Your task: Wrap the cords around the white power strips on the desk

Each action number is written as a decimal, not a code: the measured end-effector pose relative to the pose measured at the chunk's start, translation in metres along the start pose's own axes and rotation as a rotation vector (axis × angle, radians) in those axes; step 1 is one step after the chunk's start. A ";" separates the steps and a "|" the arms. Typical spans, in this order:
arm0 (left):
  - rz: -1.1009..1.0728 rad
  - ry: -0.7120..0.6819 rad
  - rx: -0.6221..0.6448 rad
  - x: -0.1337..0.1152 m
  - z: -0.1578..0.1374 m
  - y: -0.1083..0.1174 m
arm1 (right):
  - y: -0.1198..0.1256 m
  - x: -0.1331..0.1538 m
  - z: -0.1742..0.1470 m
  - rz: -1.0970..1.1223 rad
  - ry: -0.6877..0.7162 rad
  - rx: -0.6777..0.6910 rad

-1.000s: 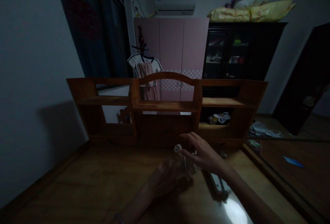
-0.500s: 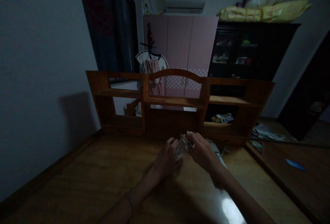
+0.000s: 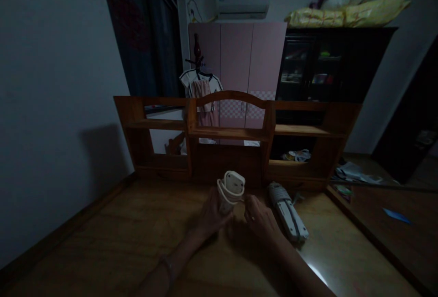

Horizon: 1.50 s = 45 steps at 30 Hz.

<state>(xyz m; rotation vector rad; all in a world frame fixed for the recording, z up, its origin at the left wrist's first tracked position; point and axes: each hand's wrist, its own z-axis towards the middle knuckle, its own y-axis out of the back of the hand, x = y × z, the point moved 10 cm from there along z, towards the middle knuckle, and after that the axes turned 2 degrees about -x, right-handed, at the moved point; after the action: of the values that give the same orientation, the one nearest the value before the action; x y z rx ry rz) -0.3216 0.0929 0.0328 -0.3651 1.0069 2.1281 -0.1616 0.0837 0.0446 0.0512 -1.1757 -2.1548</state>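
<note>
A white power strip (image 3: pixel 235 182), tilted upward, is held above the wooden surface with several turns of its cord (image 3: pixel 230 196) around it. My left hand (image 3: pixel 215 212) is wrapped round its lower part, which the fingers partly hide. Just to the right, my right hand (image 3: pixel 257 212) is closed in a pinch on the end of the cord that leads off the strip. Beside that hand lies a second white power strip (image 3: pixel 290 219), its grey cord (image 3: pixel 278 193) coiled round the far end.
A wooden shelf unit (image 3: pixel 229 133) stands across the back of the wooden surface (image 3: pixel 137 224). A pale wall (image 3: pixel 58 105) borders the left, a raised wooden edge (image 3: pixel 362 228) the right. A blue flat item (image 3: pixel 396 215) lies beyond that edge.
The power strip has swung upright in my left hand. My right hand has come off its top and moved down, drawing the cord around. The second strip is now less covered.
</note>
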 end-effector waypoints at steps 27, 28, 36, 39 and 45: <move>-0.268 0.467 -0.399 0.061 0.006 0.049 | 0.015 -0.024 -0.010 0.181 -0.212 -0.119; -0.244 0.450 -0.398 0.057 0.006 0.050 | 0.012 -0.022 -0.012 0.165 -0.220 -0.101; -0.151 0.369 -0.244 0.023 0.007 0.033 | 0.026 -0.026 -0.011 0.121 -0.267 -0.201; -0.162 0.356 -0.222 0.021 0.005 0.028 | 0.032 -0.028 -0.008 0.098 -0.277 -0.212; -0.191 0.439 -0.214 0.039 0.002 0.021 | 0.019 -0.030 -0.010 0.168 -0.312 -0.141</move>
<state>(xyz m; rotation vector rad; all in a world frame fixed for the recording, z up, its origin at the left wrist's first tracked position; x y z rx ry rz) -0.3633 0.1049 0.0253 -1.0272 0.9346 2.0267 -0.1246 0.0868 0.0453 -0.4450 -1.1468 -2.1383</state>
